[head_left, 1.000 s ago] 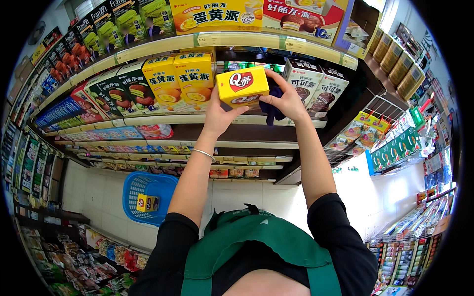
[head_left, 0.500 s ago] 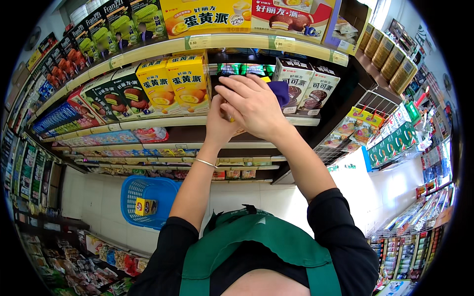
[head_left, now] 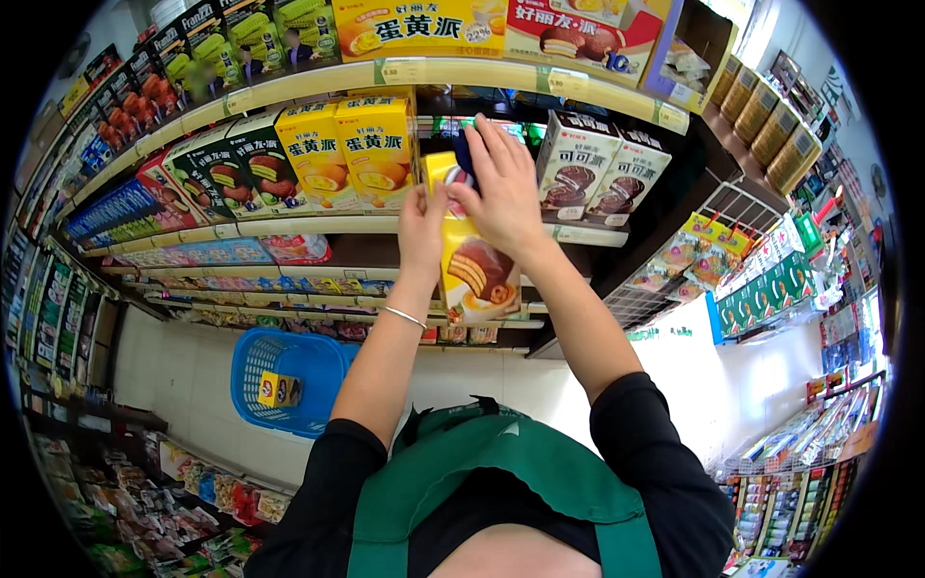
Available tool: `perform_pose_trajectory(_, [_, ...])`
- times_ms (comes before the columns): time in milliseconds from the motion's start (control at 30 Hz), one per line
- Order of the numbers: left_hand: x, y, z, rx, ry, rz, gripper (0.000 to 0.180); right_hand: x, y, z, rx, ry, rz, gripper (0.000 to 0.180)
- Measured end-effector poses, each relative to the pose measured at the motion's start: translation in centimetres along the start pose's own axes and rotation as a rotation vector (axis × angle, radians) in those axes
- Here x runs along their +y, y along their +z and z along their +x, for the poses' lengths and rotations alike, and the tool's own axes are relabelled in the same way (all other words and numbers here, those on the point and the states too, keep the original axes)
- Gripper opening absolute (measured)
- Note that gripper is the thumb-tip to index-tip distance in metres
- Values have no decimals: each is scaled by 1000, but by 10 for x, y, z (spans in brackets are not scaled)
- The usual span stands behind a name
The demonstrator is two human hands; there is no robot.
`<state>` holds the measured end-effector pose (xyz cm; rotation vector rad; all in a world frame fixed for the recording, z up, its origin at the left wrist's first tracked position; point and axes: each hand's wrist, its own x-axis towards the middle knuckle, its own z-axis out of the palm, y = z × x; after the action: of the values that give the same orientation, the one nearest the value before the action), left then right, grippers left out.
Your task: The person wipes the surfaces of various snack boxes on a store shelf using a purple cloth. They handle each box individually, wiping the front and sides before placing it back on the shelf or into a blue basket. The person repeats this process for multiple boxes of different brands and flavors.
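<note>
A yellow box of chocolate-coated pies point(head_left: 479, 270) is held upright in front of the shelf gap. My left hand point(head_left: 420, 231) is closed on its left edge, the thumb on the front face. My right hand point(head_left: 503, 188) lies over the box's upper right part, fingers long and close together, with a dark blue cloth point(head_left: 463, 152) showing under them. The palm hides most of the cloth. Left of the box stand yellow pie boxes point(head_left: 378, 159) on the shelf; to its right are white cocoa pie boxes point(head_left: 578, 169).
Above runs a shelf edge point(head_left: 482, 73) with price tags and more snack boxes. A blue basket point(head_left: 328, 371) with a small yellow pack point(head_left: 278, 389) stands on the floor at lower left. A wire rack point(head_left: 718, 217) with hanging packets juts out on the right.
The yellow pie box has come into view below my hands. My right hand has turned more upright, and the cloth now shows on its left side instead of its right.
</note>
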<state>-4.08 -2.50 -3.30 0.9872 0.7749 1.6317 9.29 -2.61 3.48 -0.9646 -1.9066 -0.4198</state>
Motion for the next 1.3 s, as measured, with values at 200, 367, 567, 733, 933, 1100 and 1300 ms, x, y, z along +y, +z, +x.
perform_pose_trajectory(200, [22, -14, 14, 73, -51, -100, 42, -57, -19, -69, -443, -207, 33, 81])
perform_pose_trajectory(367, [29, -15, 11, -33, -67, -115, 48, -31, -24, -66, -485, -460, 54, 65])
perform_pose_trajectory(567, [16, -9, 2, -200, -203, -337, 54, 9, -21, 13, -209, -220, 28, 44])
perform_pose_trajectory(733, [16, -4, -7, -293, -335, -607, 63, 31, -2, 19, -217, 209, 1030, 42])
perform_pose_trajectory(933, [23, -28, -6, -194, -313, -745, 62, -13, -27, -21, -404, -82, 837, 45])
perform_pose_trajectory(1100, [11, -44, 0, -347, -284, -679, 64, -43, -65, -25, -604, -277, 662, 47])
perform_pose_trajectory(1300, [7, -7, -16, -430, -407, -724, 57, 9, -32, 23, -239, -197, 414, 35])
